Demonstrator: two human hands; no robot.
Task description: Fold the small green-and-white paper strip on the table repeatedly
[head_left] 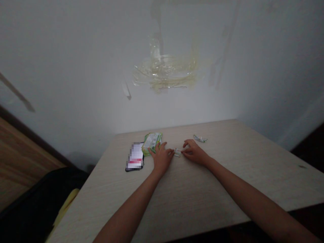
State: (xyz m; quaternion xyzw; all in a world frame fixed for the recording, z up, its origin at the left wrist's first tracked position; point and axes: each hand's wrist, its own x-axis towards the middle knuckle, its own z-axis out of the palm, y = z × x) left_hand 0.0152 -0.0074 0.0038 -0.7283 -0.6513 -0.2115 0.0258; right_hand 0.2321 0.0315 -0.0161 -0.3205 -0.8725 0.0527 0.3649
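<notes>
A small flat, pale, partly see-through piece (177, 152) lies between my hands, low over the table; its exact kind is too small to tell. My left hand (162, 158) pinches its left end between thumb and fingertip, the other fingers fanned out beside a green and white packet (152, 140). At the opposite end, my right hand (195, 152) has its fingertips closed on the piece, with the remaining fingers curled. The green packet overlaps the corner of a dark-edged phone (135, 158), whose lit screen is blurred out.
A crumpled small wrapper (200, 138) lies behind my right hand on the pale wooden table (192, 199). Behind the table rises a wall (96, 84) with old clear tape (167, 72). Dark and yellow cloth (65, 202) is at the left edge.
</notes>
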